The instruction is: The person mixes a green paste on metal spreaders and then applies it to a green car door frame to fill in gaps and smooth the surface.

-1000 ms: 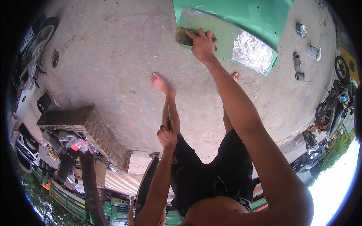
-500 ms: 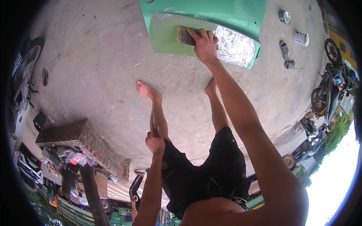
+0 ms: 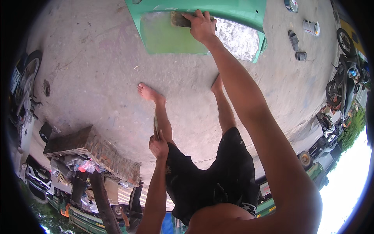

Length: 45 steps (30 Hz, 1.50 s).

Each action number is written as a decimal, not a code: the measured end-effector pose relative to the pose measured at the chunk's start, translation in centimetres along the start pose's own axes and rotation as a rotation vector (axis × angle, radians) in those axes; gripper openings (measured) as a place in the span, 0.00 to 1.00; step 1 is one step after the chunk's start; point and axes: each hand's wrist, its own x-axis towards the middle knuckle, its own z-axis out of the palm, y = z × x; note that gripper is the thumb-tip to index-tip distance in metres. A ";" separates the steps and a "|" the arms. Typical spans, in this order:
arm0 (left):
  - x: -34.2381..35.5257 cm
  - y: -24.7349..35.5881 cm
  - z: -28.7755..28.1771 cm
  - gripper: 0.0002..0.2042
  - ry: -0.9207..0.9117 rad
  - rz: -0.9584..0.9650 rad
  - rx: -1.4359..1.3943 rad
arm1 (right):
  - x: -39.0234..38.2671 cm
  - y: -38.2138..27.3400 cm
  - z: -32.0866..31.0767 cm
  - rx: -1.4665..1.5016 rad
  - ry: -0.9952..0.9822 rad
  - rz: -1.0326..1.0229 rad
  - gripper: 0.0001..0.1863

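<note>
My right hand grips a flat brown rectangular spreader, pressed against the far part of a green metal panel. Left of that hand, a dull pale-green coat covers the panel's near strip. To its right the surface is patchy silver metal. My left hand is closed beside my left knee, holding a thin pale-green blade that points away from me. That blade shows nearly edge-on, so its exact kind is unclear.
Two paint cans and a pair of grey sandals lie on the concrete floor at right. Motorbikes stand farther right. At lower left is a brick block with clutter; another person's arm shows nearby.
My right hand has slid the spreader toward the panel's far edge. The whole view has shifted slightly. My left hand stays by my knee, its blade turned a little.
</note>
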 end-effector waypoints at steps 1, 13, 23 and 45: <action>0.0 0.1 0.1 0.23 0.001 0.008 -0.009 | -0.2 -0.1 0.0 0.018 0.007 0.005 0.34; 0.4 0.8 -1.3 0.17 -0.069 0.009 0.035 | -14.9 -2.4 4.0 -0.023 -0.111 -0.165 0.29; 0.3 0.0 0.1 0.19 -0.067 0.018 0.078 | -6.4 9.0 -0.8 0.006 0.060 -0.020 0.37; 0.0 1.1 0.6 0.20 -0.027 0.046 0.110 | -14.1 8.9 2.7 -0.056 -0.042 -0.153 0.34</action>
